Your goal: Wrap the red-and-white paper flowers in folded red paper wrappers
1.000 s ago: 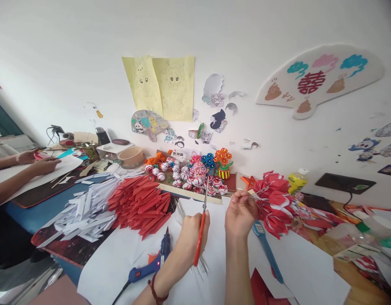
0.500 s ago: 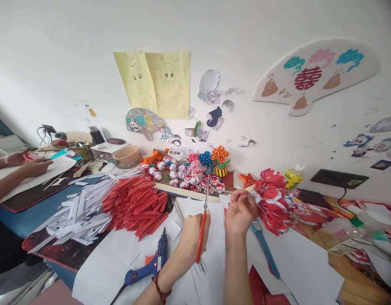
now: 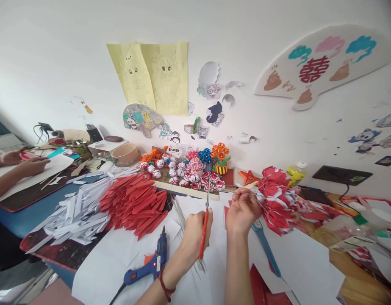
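The left hand (image 3: 195,233) grips red-handled scissors (image 3: 203,235), blades pointing toward the wall. The right hand (image 3: 244,208) pinches thin stems (image 3: 257,199) of red-and-white flowers (image 3: 274,202), whose heads cluster just right of its fingers. On white paper (image 3: 309,258) lie a blue glue gun (image 3: 147,267), beside the left wrist, and a blue watch (image 3: 268,250), right of the right wrist. Red strips (image 3: 133,203) and white strips (image 3: 79,214) are heaped to the left. At far left are another person's hands (image 3: 33,166).
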Available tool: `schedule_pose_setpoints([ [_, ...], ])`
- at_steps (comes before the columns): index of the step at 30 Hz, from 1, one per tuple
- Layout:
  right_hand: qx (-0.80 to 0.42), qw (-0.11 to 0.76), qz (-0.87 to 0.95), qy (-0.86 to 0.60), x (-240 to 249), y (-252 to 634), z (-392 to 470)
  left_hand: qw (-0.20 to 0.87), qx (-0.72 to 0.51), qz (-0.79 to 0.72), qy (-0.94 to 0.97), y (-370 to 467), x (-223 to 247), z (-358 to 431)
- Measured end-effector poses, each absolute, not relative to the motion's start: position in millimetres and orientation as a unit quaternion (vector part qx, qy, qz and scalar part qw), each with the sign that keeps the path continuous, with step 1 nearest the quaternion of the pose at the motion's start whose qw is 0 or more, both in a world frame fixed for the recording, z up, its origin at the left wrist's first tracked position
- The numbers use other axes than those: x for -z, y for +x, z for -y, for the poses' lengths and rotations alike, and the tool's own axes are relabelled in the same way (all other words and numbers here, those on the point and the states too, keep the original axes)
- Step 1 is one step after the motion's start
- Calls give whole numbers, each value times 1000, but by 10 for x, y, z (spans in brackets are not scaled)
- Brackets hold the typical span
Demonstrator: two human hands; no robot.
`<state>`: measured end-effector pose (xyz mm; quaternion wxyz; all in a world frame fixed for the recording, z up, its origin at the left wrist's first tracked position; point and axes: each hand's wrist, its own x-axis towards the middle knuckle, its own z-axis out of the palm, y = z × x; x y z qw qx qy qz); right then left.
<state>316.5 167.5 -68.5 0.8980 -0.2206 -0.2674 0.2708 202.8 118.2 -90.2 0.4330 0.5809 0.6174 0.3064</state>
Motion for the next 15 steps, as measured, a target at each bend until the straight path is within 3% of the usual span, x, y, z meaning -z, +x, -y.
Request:
schedule_pose_setpoints([
  [8, -271, 894, 286, -211, 676, 3196, -1666, 465, -384, -563, 565, 1981, 903, -1209],
  [15, -272, 893, 281, -222, 693, 3229, -1673, 369, -343, -599, 622, 1927, 900, -1218],
])
